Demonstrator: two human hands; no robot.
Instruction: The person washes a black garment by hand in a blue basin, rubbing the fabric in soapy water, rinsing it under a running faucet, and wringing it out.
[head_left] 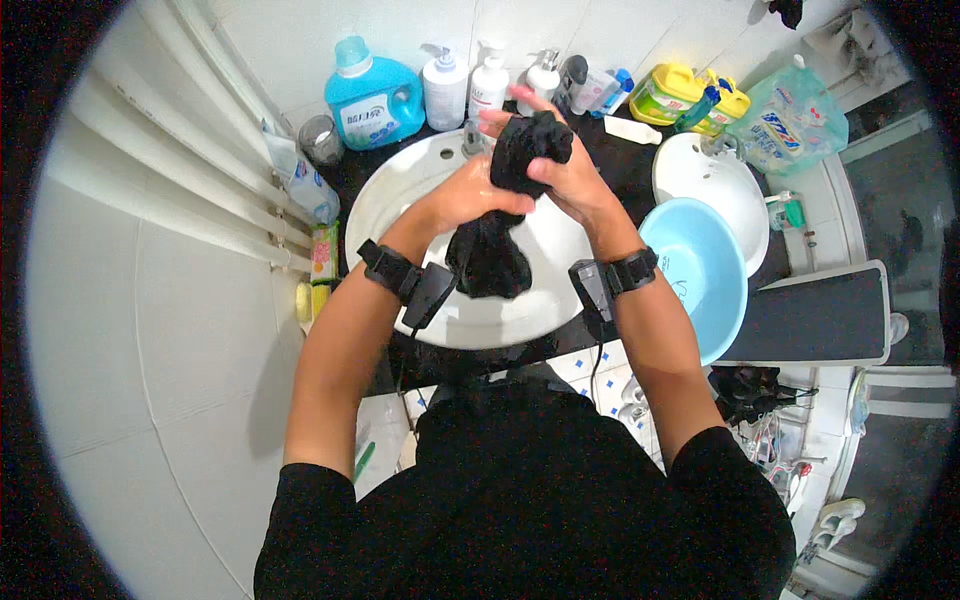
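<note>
A bunched black cloth (489, 254) hangs over the white oval sink (375, 225), its lower part dangling above the basin. My left hand (467, 193) grips the middle of the cloth, with the thumb across its front and the other fingers mostly hidden behind it. Higher up, my right hand (572, 185) holds the gathered top, thumb pressed on the front and some fingertips showing past the far side. Behind the hands, the faucet (474, 137) is partly covered.
Along the wall stand a blue detergent jug (374, 100), white pump bottles (445, 88) and yellow jugs (668, 95). To the right, a light-blue basin (715, 290) overlaps a second white sink (690, 160). A glass cup (321, 140) stands at the left.
</note>
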